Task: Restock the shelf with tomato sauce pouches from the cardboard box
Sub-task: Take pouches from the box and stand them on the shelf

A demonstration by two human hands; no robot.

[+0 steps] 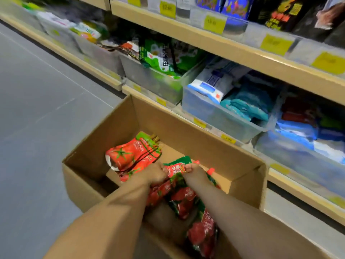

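Both arms [121, 212] reach from the near side down into the box [186, 131]. The left hand [156, 174] is curled in a fist and grips the red pouches [179, 195] that lie under both hands. The right hand [195, 171] is just beside it, with its fingers curled tight round the top of one of these pouches. A heap [130, 156] of more packs lies just to the far left of the hands. The box sits on the grey floor [46, 90], close to the shelf [233, 53] and its clear bins [214, 113] on the right.

Bright, even overhead light, soft shadow inside the cardboard box [186, 131], motion blur smearing the shelves [233, 53], wide-angle edge bending.
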